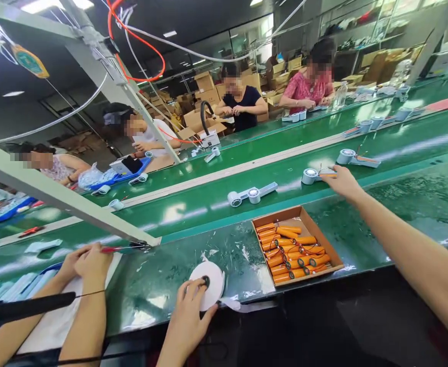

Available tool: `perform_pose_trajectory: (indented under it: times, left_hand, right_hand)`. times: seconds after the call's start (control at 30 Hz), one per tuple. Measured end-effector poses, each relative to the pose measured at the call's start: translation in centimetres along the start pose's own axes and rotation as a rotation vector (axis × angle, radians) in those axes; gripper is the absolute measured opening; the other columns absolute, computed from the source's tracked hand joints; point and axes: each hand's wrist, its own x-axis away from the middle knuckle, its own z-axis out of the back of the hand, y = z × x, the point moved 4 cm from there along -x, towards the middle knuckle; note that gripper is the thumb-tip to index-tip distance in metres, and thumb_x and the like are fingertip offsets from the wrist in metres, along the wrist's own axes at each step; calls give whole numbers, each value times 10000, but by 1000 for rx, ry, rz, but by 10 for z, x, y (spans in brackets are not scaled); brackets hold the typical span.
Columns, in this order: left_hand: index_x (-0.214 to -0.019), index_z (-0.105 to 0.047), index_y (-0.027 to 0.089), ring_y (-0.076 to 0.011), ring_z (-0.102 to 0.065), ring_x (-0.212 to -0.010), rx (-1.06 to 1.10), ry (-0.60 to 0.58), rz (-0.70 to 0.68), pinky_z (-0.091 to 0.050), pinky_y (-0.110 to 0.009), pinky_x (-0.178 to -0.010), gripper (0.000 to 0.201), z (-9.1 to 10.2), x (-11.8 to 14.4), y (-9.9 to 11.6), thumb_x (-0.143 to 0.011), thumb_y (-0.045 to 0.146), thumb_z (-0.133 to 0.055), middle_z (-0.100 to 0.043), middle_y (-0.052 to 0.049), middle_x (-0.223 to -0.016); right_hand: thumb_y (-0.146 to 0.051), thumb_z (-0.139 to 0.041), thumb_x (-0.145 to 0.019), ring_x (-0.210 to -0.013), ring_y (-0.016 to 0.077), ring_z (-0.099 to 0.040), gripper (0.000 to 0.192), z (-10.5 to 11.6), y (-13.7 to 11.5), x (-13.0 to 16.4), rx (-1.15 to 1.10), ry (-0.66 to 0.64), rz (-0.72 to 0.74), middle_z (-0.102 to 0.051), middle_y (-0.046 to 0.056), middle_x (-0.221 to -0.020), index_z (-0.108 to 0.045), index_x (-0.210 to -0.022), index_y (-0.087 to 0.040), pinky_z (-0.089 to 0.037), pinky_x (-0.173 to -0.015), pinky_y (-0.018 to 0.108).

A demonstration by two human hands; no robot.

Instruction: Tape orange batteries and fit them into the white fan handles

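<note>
My left hand [187,316] grips a roll of white tape [213,285] lying on the bench edge. Its fingertips rest at the roll's dark hub and the thumb is at the rim, beside a loose tape end [250,307]. Reaching far out to the conveyor, my right hand [342,182] is closed on the handle of a pale blue handheld fan housing [310,176] with thin wires showing. Between my hands sits an open cardboard box [338,260] of orange cylindrical batteries [298,255] with leads. Another housing [346,156] lies just beyond my right hand.
More fan housings [254,194] lie along the green conveyor belt [193,204]. At left, a co-worker's hands [91,262] are near a slanted metal post [94,204]. Several people sit across the belt. Cables and a red hose [162,61] hang overhead.
</note>
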Motion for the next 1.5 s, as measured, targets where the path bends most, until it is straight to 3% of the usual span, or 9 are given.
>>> perform_pose_trajectory:
  times: [0.17,0.27,0.43,0.6,0.73,0.87,1.03,1.23,1.5]
  left_hand:
    - [-1262,-600,231,-386,-424,-1424,88,323,-141,-481,-610,-1134,413,26,-17,75,-895,375,-722,-643,-115,-1298]
    - [-1272,-582,248,-359,-378,-1469,135,428,-283,-418,-631,-1177,374,46,-30,123,-920,135,-633,-654,-93,-1257]
    - [-1215,-628,236,-357,-483,-1407,461,506,-127,-548,-536,-1079,372,53,-35,132,-869,206,-758,-653,-87,-1236]
    - [-1296,-628,280,-339,-555,-1341,826,378,205,-663,-328,-811,504,14,-24,109,-833,374,-806,-553,-113,-1408]
    - [-1318,-631,314,-328,-514,-1379,831,304,202,-658,-361,-865,496,-1,-17,117,-845,339,-777,-522,-93,-1463]
    - [-1295,-655,290,-329,-513,-1380,791,240,143,-656,-384,-886,453,-6,-15,130,-853,308,-753,-544,-107,-1443]
    - [-1303,-609,236,-337,-481,-1386,615,239,23,-639,-440,-927,447,-13,-14,131,-872,243,-728,-554,-137,-1410]
    - [-1269,-638,230,-342,-454,-1280,213,326,-159,-517,-571,-1048,513,-2,-17,139,-817,-9,-587,-632,-98,-1212]
    - [-1309,-674,245,-316,-450,-1240,19,378,-293,-487,-423,-1034,559,14,-32,162,-871,-75,-539,-667,-55,-1203]
  right_hand:
    - [-477,-560,-1033,-737,182,-660,334,-25,-97,150,-410,-714,347,-714,23,-902,-665,-1249,-246,-520,-675,268]
    - [-502,-752,-908,-658,162,-635,254,-21,-149,239,-453,-1058,434,-697,-12,-782,-708,-984,-263,-463,-584,241]
    - [-377,-550,-1051,-571,109,-566,327,-27,-160,317,-345,-1186,768,-646,-6,-674,-739,-867,-183,-337,-543,227]
    - [-465,-710,-961,-607,124,-603,250,-26,-133,279,-150,-1165,657,-680,-35,-755,-707,-969,-215,-346,-529,223]
    - [-415,-606,-1033,-978,226,-667,312,-28,-122,183,7,-656,514,-714,69,-1068,-650,-1233,-179,-504,-845,287]
    - [-264,-709,-940,-1177,327,-621,425,-72,-109,141,212,-627,603,-668,146,-1252,-630,-1337,-136,-487,-1030,421]
    - [-236,-627,-959,-1116,280,-664,277,-88,-102,137,108,-612,570,-706,99,-1181,-692,-1222,-176,-521,-1011,391]
    - [-553,-653,-953,-1069,248,-682,534,-32,-108,160,-793,-535,175,-696,101,-1200,-620,-1332,-178,-574,-931,349]
    - [-425,-498,-1069,-850,189,-648,323,-6,-153,225,-506,-613,366,-711,51,-1006,-703,-1193,-208,-511,-763,268]
